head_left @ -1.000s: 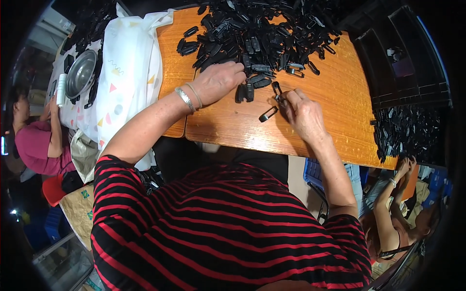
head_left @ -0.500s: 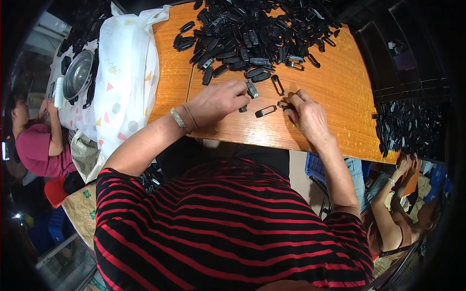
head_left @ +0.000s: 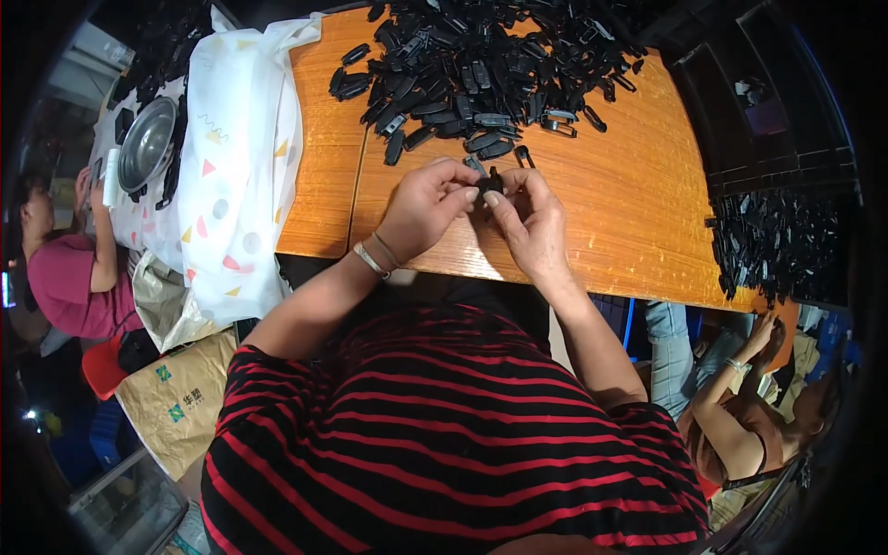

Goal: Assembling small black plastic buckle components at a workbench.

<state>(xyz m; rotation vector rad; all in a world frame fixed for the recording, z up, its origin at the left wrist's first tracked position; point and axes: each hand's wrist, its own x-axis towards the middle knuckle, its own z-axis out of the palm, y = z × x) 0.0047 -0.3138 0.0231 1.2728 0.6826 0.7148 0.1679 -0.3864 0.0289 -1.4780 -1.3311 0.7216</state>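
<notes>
- Centre of the frame: the left hand (head_left: pixel 427 208) and right hand (head_left: pixel 532 222) meet, fingertips nearly closed, pinching one small black part (head_left: pixel 489 186) between them; this piece looks unfinished.
- Just beyond the right fingers, a loose black frame (head_left: pixel 524 155) lies unheld.
- Upper centre, a big heap of black pieces (head_left: pixel 481 74) waits; how many are finished, nobody can tell.

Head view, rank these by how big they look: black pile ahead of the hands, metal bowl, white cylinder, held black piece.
1. Black pile
2. Metal bowl
Unsure: white cylinder and held black piece; both look smaller, but the piece is partly covered.
</notes>
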